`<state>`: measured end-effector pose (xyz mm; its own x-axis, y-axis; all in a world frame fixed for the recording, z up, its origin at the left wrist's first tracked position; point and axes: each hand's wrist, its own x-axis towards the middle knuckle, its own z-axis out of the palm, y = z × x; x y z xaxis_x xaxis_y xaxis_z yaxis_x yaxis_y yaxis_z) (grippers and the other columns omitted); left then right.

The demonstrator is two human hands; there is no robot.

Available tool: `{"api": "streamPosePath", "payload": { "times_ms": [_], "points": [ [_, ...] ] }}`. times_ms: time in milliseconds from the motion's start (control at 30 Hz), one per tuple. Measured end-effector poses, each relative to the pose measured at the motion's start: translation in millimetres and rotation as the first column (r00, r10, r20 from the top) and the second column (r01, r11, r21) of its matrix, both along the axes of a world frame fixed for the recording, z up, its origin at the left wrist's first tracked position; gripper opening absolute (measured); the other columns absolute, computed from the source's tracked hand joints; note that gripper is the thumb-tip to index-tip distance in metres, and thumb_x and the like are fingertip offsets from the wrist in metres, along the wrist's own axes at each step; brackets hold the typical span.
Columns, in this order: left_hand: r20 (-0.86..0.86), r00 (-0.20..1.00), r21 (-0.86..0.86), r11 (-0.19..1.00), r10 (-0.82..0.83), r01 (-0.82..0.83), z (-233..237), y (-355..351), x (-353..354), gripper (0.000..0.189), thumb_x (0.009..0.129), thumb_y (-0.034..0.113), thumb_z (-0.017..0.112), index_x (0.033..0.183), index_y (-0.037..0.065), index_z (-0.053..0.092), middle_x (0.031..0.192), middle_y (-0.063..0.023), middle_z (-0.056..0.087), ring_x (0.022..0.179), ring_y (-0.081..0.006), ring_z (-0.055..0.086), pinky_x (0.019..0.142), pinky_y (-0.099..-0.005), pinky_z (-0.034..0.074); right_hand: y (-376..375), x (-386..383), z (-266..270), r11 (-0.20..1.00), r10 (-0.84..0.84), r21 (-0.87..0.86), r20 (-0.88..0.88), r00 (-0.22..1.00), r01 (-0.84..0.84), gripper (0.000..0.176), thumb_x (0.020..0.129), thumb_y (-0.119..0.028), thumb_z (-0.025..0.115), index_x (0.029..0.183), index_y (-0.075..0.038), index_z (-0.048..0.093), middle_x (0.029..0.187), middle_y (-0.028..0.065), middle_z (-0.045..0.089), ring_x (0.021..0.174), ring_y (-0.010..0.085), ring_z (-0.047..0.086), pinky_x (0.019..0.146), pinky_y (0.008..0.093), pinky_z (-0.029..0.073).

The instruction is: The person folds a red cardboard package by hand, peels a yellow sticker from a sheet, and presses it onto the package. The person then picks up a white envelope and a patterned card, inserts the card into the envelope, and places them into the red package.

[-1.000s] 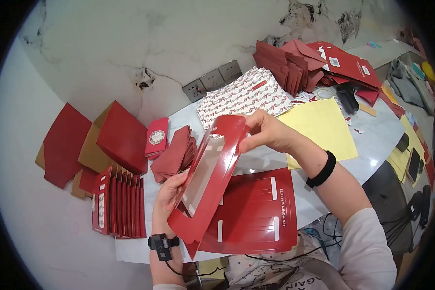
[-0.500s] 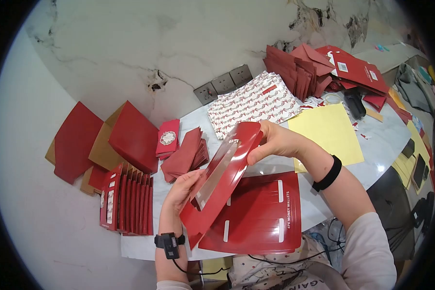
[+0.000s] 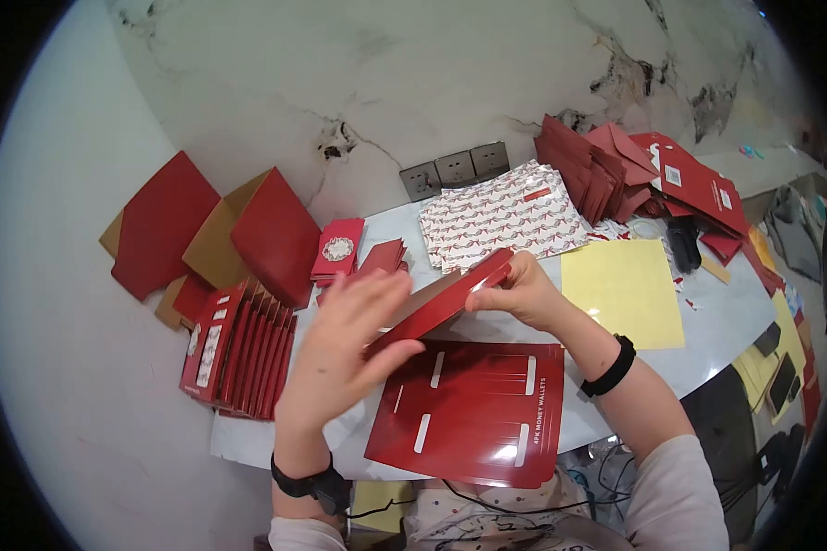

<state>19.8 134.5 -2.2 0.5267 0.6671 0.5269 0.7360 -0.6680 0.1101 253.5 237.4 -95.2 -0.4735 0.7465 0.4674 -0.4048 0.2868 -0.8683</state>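
Note:
A glossy red card sleeve [image 3: 446, 305], folded and tilted, is held above the table. My right hand [image 3: 522, 292] pinches its upper right end between thumb and fingers. At its lower left end is my left hand [image 3: 345, 344], raised with fingers spread and the thumb beside the red edge; whether the palm touches the sleeve is hidden. Below them a flat red printed sheet [image 3: 469, 413] with white slots and the words "4PK MONEY WALLETS" lies near the table's front edge. Small red envelopes [image 3: 381, 257] are partly hidden behind my left hand.
Red folded boxes [image 3: 234, 354] stand in a row at left, below larger red-and-brown folders [image 3: 276, 239]. Patterned white sheets [image 3: 501, 220], red envelopes [image 3: 588, 174] and wall sockets [image 3: 455, 169] are at the back. Yellow paper [image 3: 623, 294] and a black object [image 3: 683, 243] lie at right.
My left hand has opened and lifted from its grip on the sleeve's lower edge. The sleeve has turned to a flatter, more edge-on angle. The whole view has shifted slightly.

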Motion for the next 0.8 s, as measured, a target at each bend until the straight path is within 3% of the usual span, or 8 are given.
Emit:
{"api": "streamPosePath", "payload": {
  "times_ms": [67,133,167,267,367,500,667,800],
  "points": [
    [-0.064,0.997,-0.066,0.997,0.041,-0.045,0,-7,17,0.047,0.084,0.018,0.073,0.127,0.004,0.059,0.122,-0.0123,0.063,0.112,-0.0325,0.06,0.104,-0.0465,0.042,-5,-2,2,0.999,0.042,0.011,0.009,0.999,-0.042,0.011,0.081,-0.002,0.077,0.091,0.001,0.075,0.086,0.0048,0.074,0.079,0.0065,0.065,0.072,0.0226,0.052],
    [-0.007,0.998,-0.095,0.994,0.055,-0.056,-10,-6,18,0.046,0.084,0.017,0.073,0.127,0.004,0.06,0.118,-0.0127,0.064,0.105,-0.032,0.062,0.096,-0.0425,0.046,-9,-4,5,0.993,0.044,0.105,0.043,0.998,-0.048,0.013,0.081,-0.001,0.076,0.094,0.002,0.075,0.088,0.0067,0.074,0.079,0.0079,0.066,0.074,0.0229,0.053],
    [0.039,0.997,-0.128,0.99,0.065,-0.059,-14,-5,19,0.046,0.084,0.015,0.072,0.126,0.003,0.06,0.114,-0.0132,0.064,0.099,-0.0315,0.064,0.088,-0.0385,0.051,-11,-5,6,0.998,0.069,0.011,0.027,0.997,-0.069,0.017,0.075,-0.002,0.081,0.091,-0.003,0.075,0.086,0.0017,0.073,0.078,0.0046,0.061,0.073,0.0234,0.049],
    [0.099,0.995,-0.092,0.996,0.032,-0.023,-18,-4,22,0.044,0.084,0.013,0.073,0.125,0.003,0.061,0.108,-0.0142,0.066,0.093,-0.0312,0.065,0.078,-0.0348,0.052,-12,-5,8,0.996,0.09,-0.016,0.069,0.994,-0.089,0.017,0.075,-0.001,0.081,0.091,-0.004,0.075,0.087,0.0023,0.074,0.08,0.0053,0.063,0.075,0.0233,0.049],
    [0.13,0.986,-0.182,0.98,0.105,-0.081,-17,-5,23,0.043,0.083,0.013,0.073,0.123,0.002,0.062,0.103,-0.0148,0.067,0.091,-0.0312,0.066,0.076,-0.0353,0.052,-12,-7,6,0.99,0.071,0.119,0.065,0.995,-0.078,0.014,0.081,-0.001,0.076,0.095,0.002,0.075,0.088,0.0075,0.074,0.079,0.0084,0.067,0.073,0.0232,0.053],
    [0.148,0.983,-0.205,0.976,0.109,-0.078,-23,-5,21,0.044,0.082,0.013,0.074,0.123,0.002,0.062,0.099,-0.0145,0.068,0.086,-0.0313,0.066,0.074,-0.0346,0.052,-12,-11,4,0.988,0.072,0.133,0.088,0.994,-0.083,0.014,0.081,-0.002,0.076,0.096,0.001,0.075,0.087,0.0064,0.074,0.078,0.0074,0.066,0.072,0.0229,0.052],
    [0.096,0.988,0.094,0.987,0.121,-0.13,-36,-7,30,0.041,0.082,0.011,0.072,0.122,0.004,0.064,0.101,-0.0136,0.069,0.082,-0.0296,0.066,0.073,-0.0349,0.053,-9,-11,1,0.985,0.109,0.132,0.042,0.993,-0.114,0.015,0.081,-0.004,0.077,0.096,0.001,0.075,0.088,0.0048,0.074,0.079,0.0062,0.064,0.074,0.0234,0.051],
    [0.064,0.987,0.214,0.965,0.144,-0.155,-40,-7,36,0.039,0.082,0.009,0.071,0.12,0.004,0.065,0.102,-0.0118,0.068,0.085,-0.0278,0.066,0.072,-0.0356,0.053,-9,-11,1,0.986,0.061,0.151,0.044,0.997,-0.067,0.017,0.082,-0.005,0.077,0.098,0.0,0.075,0.089,0.0042,0.074,0.08,0.0053,0.064,0.075,0.0231,0.051]
  ]
}}
